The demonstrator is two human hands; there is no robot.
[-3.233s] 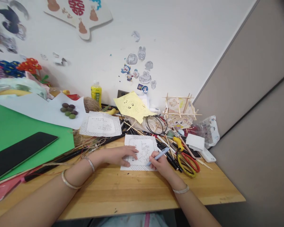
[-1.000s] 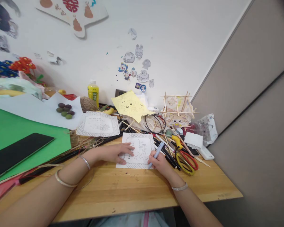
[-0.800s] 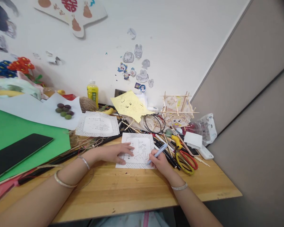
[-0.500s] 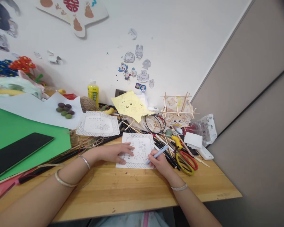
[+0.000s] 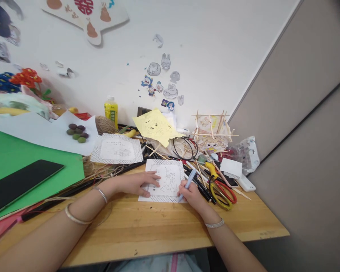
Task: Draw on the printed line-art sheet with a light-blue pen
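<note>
A small white sheet with a line drawing and patterned border (image 5: pixel 167 175) lies on the wooden desk (image 5: pixel 158 230). My left hand (image 5: pixel 138 183) lies flat on the sheet's left part, fingers stretched out, pinning it down. My right hand (image 5: pixel 191 194) is closed round a light blue pen (image 5: pixel 188 182), its tip touching the sheet's lower right part. Both wrists wear silver bangles.
A second drawing sheet (image 5: pixel 117 148) lies behind. Yellow-handled scissors (image 5: pixel 222 194), loose pens and wooden sticks crowd the right. A stick-frame lantern (image 5: pixel 212 134), yellow paper (image 5: pixel 155 126), a yellow bottle (image 5: pixel 111 109), green paper (image 5: pixel 22 158) and a black tablet (image 5: pixel 17 183) also sit here.
The pen has tipped more upright and its tip has shifted a little on the sheet's lower right. My left hand keeps its place on the paper.
</note>
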